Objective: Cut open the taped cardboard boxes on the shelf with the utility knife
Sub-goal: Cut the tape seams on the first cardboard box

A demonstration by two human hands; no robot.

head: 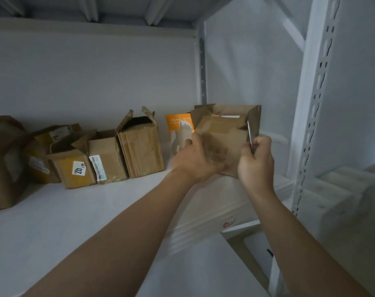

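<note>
Left hand grips box, right hand seemingly knife.

Bare room for a hand is left along the front of the shelf, from its left end to the middle. The back is blocked by a row of boxes, with a packet at the right end. The right corner is filled by the open box, gripped by the left hand. Only a narrow gap is left between the right hand, with the knife, and the post. Overhead, reach is capped by the upper shelf.
</note>
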